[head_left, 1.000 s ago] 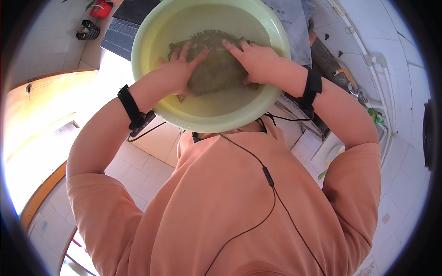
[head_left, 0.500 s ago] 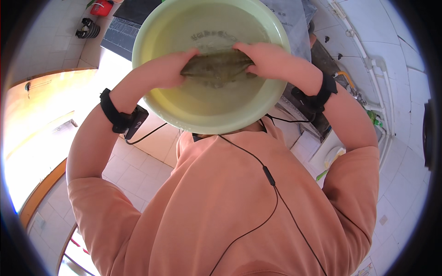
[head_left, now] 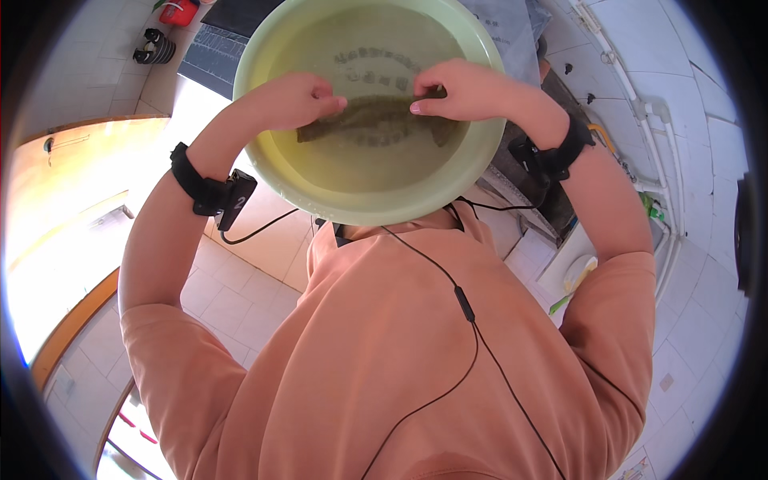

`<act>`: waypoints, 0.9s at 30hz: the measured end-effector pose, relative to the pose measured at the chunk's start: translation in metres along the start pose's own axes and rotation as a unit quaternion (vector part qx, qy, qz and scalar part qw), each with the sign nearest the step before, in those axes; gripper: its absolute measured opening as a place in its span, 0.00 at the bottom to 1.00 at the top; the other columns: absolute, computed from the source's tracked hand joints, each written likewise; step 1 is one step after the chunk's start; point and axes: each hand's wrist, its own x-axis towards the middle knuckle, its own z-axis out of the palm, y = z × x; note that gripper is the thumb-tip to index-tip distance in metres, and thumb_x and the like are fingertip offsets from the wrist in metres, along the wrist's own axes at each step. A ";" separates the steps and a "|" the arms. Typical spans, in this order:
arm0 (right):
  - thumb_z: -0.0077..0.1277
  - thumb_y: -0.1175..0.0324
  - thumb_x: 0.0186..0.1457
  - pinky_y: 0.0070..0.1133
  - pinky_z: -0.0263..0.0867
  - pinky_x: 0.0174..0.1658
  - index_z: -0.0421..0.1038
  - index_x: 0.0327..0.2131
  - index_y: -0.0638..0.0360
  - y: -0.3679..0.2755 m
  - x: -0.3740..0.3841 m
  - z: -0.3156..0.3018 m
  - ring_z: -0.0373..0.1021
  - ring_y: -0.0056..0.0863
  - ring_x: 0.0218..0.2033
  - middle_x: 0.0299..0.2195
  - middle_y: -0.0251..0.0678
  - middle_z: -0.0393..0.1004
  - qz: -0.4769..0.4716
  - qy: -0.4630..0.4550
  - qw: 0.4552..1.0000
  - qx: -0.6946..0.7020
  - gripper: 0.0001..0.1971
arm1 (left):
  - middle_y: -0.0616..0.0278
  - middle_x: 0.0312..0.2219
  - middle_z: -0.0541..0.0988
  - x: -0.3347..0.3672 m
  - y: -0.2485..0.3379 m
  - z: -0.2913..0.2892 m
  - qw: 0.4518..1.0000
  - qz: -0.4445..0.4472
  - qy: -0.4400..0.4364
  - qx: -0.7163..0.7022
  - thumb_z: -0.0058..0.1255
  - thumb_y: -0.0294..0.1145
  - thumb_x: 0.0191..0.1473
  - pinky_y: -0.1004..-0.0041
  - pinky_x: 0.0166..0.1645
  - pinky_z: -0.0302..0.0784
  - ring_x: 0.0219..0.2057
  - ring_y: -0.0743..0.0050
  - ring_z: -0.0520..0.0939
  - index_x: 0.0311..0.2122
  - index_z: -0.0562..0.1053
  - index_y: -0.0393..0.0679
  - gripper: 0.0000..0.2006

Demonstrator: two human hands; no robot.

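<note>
Head view: both hands' fingers (head_left: 332, 102) pinch cloth (head_left: 376, 124) in basin (head_left: 320, 188).

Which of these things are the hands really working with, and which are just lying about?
In use:
- left hand and right hand, each pinching an end of the dark green cloth
- pale green basin of water holding the cloth

Lying about:
- red container on the floor
- small black object beside it
- white pipes along the wall
</note>
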 end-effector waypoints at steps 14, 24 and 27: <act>0.54 0.62 0.54 0.29 0.67 0.38 0.68 0.47 0.57 0.007 0.001 0.022 0.73 0.33 0.34 0.35 0.41 0.75 0.001 -0.077 0.996 0.053 0.18 | 0.53 0.30 0.78 -0.006 0.009 0.021 0.993 0.030 -0.100 0.048 0.53 0.32 0.53 0.65 0.36 0.74 0.27 0.60 0.79 0.43 0.73 0.41 0.13; 0.55 0.65 0.53 0.27 0.65 0.35 0.71 0.41 0.58 0.002 0.007 0.011 0.70 0.32 0.30 0.26 0.39 0.72 -0.021 -0.015 0.999 0.034 0.13 | 0.57 0.25 0.75 0.005 -0.012 0.018 0.996 0.084 0.022 -0.002 0.47 0.34 0.57 0.68 0.34 0.71 0.27 0.65 0.76 0.35 0.70 0.41 0.08; 0.55 0.65 0.52 0.27 0.65 0.36 0.71 0.39 0.58 0.008 0.011 0.010 0.70 0.33 0.30 0.27 0.39 0.72 -0.040 0.063 0.997 -0.001 0.12 | 0.58 0.23 0.72 0.004 -0.008 0.006 0.994 0.060 0.083 -0.037 0.45 0.35 0.59 0.70 0.33 0.69 0.25 0.68 0.73 0.36 0.67 0.41 0.08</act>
